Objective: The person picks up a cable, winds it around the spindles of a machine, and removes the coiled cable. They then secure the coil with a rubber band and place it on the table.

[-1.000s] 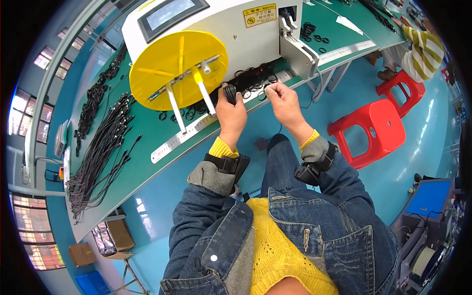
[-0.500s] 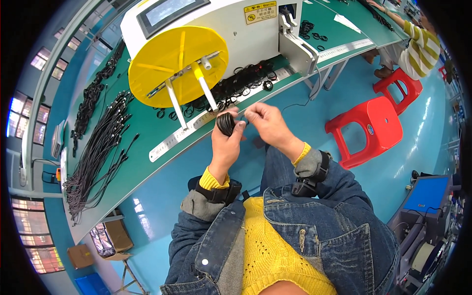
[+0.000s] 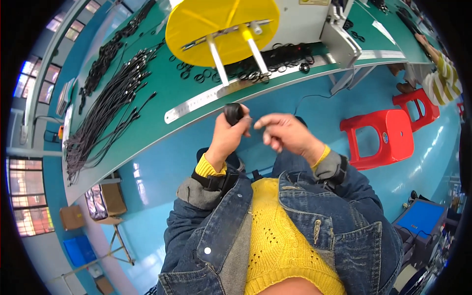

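My left hand (image 3: 227, 134) is closed around a small coil of black cable (image 3: 233, 113), held in front of the table's near edge. Just to its right is my right hand (image 3: 291, 133), fingers apart and partly curled, with nothing visible in it. A narrow gap separates it from the coil. Above both hands stands a machine's round yellow disc (image 3: 221, 42), with two pale rods (image 3: 218, 61) sticking out toward me. Under the disc, loose black rings (image 3: 253, 76) lie in a heap beside a metal ruler strip (image 3: 196, 105) along the table edge.
Long black cables (image 3: 110, 110) lie bundled on the green table (image 3: 162, 78) at left, with a dark tangled pile (image 3: 103, 61) behind. Red stools (image 3: 381, 140) stand at right. A person in a striped sleeve (image 3: 442, 81) works at the far right. Cardboard boxes (image 3: 114, 199) sit lower left.
My right hand has come away from the coil to the right, its fingers opening out. The left hand still holds the coil. The view has shifted, so the machine appears higher and further right.
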